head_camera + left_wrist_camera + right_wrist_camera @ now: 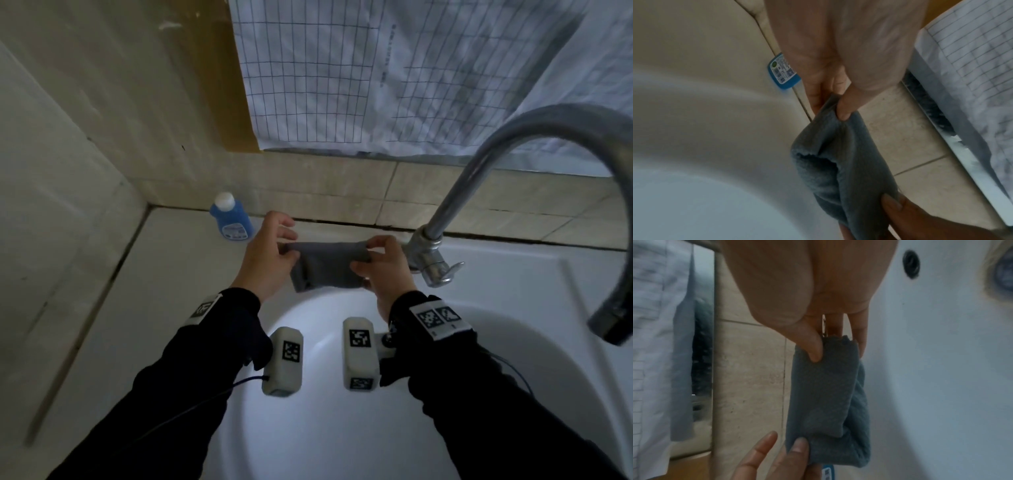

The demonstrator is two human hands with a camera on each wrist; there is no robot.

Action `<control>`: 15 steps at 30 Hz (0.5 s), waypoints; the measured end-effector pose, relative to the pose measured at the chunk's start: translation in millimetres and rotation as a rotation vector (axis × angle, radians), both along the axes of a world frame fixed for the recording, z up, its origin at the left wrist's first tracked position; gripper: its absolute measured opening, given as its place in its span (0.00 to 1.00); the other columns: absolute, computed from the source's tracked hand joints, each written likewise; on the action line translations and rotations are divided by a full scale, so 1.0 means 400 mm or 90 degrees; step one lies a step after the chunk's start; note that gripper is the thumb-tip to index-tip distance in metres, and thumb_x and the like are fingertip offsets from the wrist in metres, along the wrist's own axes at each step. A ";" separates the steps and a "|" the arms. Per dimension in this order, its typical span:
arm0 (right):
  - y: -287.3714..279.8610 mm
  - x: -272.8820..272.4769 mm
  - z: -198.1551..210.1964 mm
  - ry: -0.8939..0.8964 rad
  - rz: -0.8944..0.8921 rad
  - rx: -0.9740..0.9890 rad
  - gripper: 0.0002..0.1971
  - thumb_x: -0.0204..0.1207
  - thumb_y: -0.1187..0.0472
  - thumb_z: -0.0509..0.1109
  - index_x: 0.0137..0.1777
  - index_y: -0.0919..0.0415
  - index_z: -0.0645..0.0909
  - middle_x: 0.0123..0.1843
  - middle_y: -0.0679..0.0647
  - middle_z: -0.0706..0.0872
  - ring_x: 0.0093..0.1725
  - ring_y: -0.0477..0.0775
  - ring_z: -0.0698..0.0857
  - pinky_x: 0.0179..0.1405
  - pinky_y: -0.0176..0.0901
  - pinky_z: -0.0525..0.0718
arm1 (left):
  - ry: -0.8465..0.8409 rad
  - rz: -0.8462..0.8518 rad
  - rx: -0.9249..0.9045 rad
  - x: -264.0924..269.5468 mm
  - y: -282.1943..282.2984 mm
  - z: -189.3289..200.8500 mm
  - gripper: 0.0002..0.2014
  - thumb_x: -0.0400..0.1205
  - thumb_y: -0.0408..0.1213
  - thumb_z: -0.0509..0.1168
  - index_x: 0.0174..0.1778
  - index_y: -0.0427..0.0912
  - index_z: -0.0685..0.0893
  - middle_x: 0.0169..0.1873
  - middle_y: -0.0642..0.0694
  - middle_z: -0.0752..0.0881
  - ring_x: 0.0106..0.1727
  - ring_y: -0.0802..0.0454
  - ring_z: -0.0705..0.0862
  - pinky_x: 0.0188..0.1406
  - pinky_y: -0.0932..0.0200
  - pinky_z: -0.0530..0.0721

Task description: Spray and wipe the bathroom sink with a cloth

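Both hands held the folded grey microfibre cloth (323, 265) taut above the white ceramic sink (507, 284) rim: left hand (270, 255) pinched its 9 o'clock end, right hand (380, 265) its 3 o'clock end. Blue plastic bottle, white cap (231, 219), stood at 10 o'clock; curved chrome tap (479, 178) at 3.

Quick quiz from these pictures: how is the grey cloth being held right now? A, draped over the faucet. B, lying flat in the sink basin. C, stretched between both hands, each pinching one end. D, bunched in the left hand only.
C: the left hand and the right hand each pinch an end of the grey cloth, held above the sink.
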State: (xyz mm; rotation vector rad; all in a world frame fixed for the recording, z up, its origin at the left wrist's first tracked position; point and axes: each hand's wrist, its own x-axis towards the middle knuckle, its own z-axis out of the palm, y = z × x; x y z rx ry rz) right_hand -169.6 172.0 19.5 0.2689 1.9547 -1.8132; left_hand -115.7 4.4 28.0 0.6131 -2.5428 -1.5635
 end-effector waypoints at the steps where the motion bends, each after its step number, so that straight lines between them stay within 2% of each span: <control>1: -0.011 -0.010 -0.005 0.010 0.002 0.010 0.17 0.69 0.77 0.66 0.46 0.53 0.70 0.45 0.54 0.79 0.51 0.59 0.80 0.60 0.67 0.81 | 0.007 -0.001 -0.026 -0.011 -0.008 -0.005 0.19 0.76 0.21 0.63 0.53 0.49 0.69 0.52 0.46 0.79 0.52 0.49 0.80 0.53 0.58 0.77; 3: -0.035 -0.030 -0.021 0.016 -0.002 0.046 0.15 0.70 0.76 0.64 0.47 0.54 0.69 0.43 0.54 0.78 0.51 0.60 0.79 0.59 0.68 0.81 | 0.012 -0.006 -0.080 -0.034 -0.023 -0.021 0.16 0.76 0.22 0.64 0.55 0.43 0.72 0.55 0.45 0.77 0.50 0.49 0.78 0.50 0.60 0.74; 4: -0.043 -0.037 -0.029 0.018 0.000 0.064 0.14 0.71 0.76 0.63 0.46 0.56 0.68 0.41 0.53 0.77 0.50 0.60 0.79 0.57 0.65 0.82 | 0.010 -0.011 -0.115 -0.043 -0.029 -0.032 0.15 0.75 0.23 0.65 0.56 0.40 0.74 0.55 0.43 0.77 0.49 0.49 0.77 0.48 0.63 0.72; 6: -0.054 -0.053 -0.049 0.049 0.017 0.121 0.14 0.70 0.77 0.61 0.39 0.55 0.70 0.37 0.52 0.75 0.46 0.59 0.77 0.48 0.53 0.81 | 0.006 -0.036 -0.204 -0.057 -0.036 -0.055 0.12 0.73 0.24 0.66 0.52 0.37 0.79 0.54 0.39 0.79 0.51 0.46 0.77 0.49 0.64 0.69; 8: -0.060 -0.060 -0.065 0.069 0.052 0.182 0.16 0.69 0.77 0.60 0.33 0.54 0.73 0.36 0.51 0.77 0.45 0.57 0.78 0.44 0.45 0.76 | -0.011 -0.084 -0.294 -0.062 -0.036 -0.080 0.09 0.71 0.26 0.69 0.46 0.37 0.84 0.57 0.35 0.80 0.60 0.39 0.77 0.56 0.58 0.70; 10: -0.063 -0.061 -0.084 0.061 0.085 0.210 0.14 0.69 0.76 0.60 0.36 0.56 0.79 0.42 0.56 0.83 0.48 0.58 0.80 0.46 0.43 0.77 | -0.066 -0.131 -0.375 -0.052 -0.032 -0.103 0.08 0.72 0.31 0.69 0.47 0.40 0.88 0.63 0.34 0.80 0.68 0.35 0.73 0.66 0.51 0.68; 12: -0.062 -0.058 -0.090 0.056 0.092 0.227 0.14 0.69 0.76 0.61 0.41 0.58 0.83 0.50 0.61 0.84 0.52 0.60 0.82 0.50 0.42 0.77 | -0.095 -0.153 -0.433 -0.041 -0.026 -0.111 0.10 0.74 0.33 0.68 0.50 0.42 0.88 0.66 0.35 0.78 0.69 0.34 0.70 0.69 0.48 0.67; 13: -0.056 -0.058 -0.094 0.070 0.089 0.233 0.13 0.69 0.76 0.62 0.43 0.59 0.84 0.50 0.61 0.84 0.51 0.60 0.82 0.50 0.42 0.77 | -0.094 -0.152 -0.440 -0.036 -0.025 -0.112 0.10 0.75 0.34 0.67 0.52 0.43 0.88 0.67 0.36 0.78 0.70 0.33 0.69 0.70 0.47 0.67; 15: -0.042 -0.050 -0.082 0.077 0.065 0.220 0.12 0.69 0.76 0.63 0.46 0.65 0.85 0.45 0.58 0.83 0.46 0.57 0.81 0.47 0.42 0.76 | -0.080 -0.126 -0.423 -0.030 -0.020 -0.105 0.11 0.75 0.33 0.68 0.53 0.42 0.87 0.68 0.35 0.77 0.71 0.33 0.69 0.71 0.47 0.67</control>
